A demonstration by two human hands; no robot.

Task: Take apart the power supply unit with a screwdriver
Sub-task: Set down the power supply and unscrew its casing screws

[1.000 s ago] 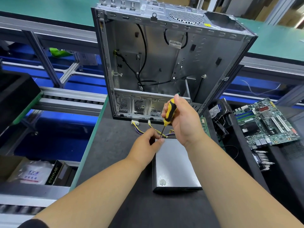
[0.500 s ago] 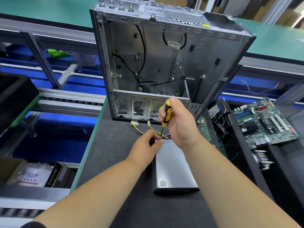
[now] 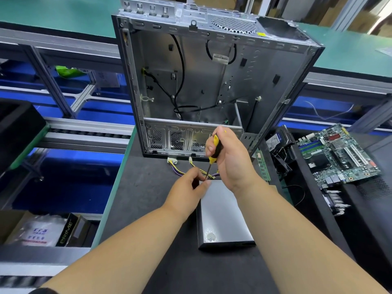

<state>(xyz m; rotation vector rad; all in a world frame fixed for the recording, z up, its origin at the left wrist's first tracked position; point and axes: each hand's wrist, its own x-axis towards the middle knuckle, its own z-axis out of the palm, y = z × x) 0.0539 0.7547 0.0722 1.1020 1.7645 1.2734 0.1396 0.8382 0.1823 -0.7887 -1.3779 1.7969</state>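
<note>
A silver power supply unit [image 3: 220, 213] lies flat on the dark tabletop [image 3: 148, 187], its long side running away from the person, directly in front of an open, stripped computer case [image 3: 212, 81] that stands upright at the far edge. The right hand [image 3: 231, 158] wraps its grip around the yellow-and-black handle of a screwdriver [image 3: 213, 152], held nearly upright with the shaft angled down to the unit's far left corner. The left hand [image 3: 186, 189] rests at that same corner, thumb and forefinger closed together right at the screwdriver tip; whether they pinch a screw or only steady the casing cannot be told. A bundle of yellow, black and purple wires [image 3: 191, 168] runs out from the unit's far end across the tabletop, ending in 2 white connectors [image 3: 170, 160] just before the case. A green memory stick [image 3: 263, 166] lies just to the right of the right hand. Farther right, a green motherboard [image 3: 339, 153] sits on a dark surface, with a hard drive [image 3: 275, 139] between it and the case. At lower left, a box printed "PRIME" [image 3: 67, 230] sits below the tabletop level.
</note>
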